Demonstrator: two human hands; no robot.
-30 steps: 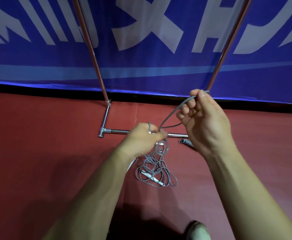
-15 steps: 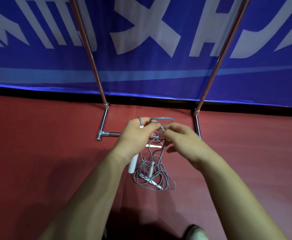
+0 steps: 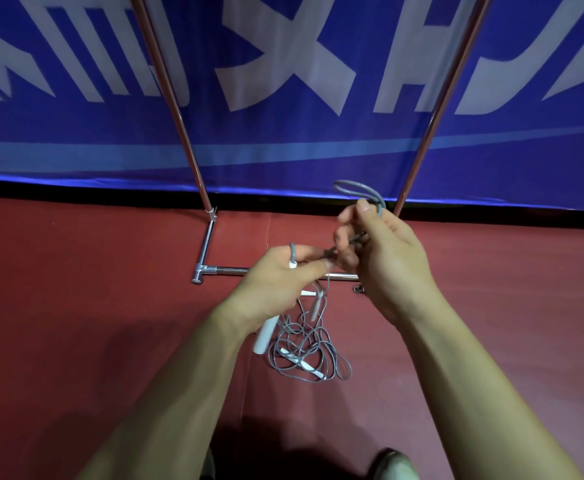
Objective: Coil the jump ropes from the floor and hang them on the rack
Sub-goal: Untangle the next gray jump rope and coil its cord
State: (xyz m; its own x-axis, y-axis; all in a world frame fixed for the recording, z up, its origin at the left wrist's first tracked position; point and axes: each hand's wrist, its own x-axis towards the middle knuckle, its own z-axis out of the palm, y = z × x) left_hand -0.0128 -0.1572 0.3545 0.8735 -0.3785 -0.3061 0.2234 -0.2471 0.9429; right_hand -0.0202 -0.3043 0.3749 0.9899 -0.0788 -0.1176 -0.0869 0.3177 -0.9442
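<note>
A grey jump rope [image 3: 306, 355] with white handles lies tangled on the red floor in front of the metal rack [image 3: 210, 237]. My left hand [image 3: 276, 282] grips one white handle [image 3: 265, 336], which sticks out below the fist, and pinches the cord near its top. My right hand [image 3: 384, 258] is raised just right of it, fingers curled round a loop of the grey cord [image 3: 359, 188] that arcs above my thumb. A short taut stretch of cord runs between the two hands. Another handle [image 3: 304, 363] lies in the tangle.
The rack's two slanted poles [image 3: 432, 109] rise in front of a blue banner [image 3: 283, 81] with white letters. Its chrome base bar [image 3: 228, 270] runs across the floor behind my hands. The toe of a shoe [image 3: 392, 464] shows at the bottom edge.
My right hand has gone from beside the left hand up and to the right, drawing out a loop of cord. The left hand has kept its hold on the handle.
</note>
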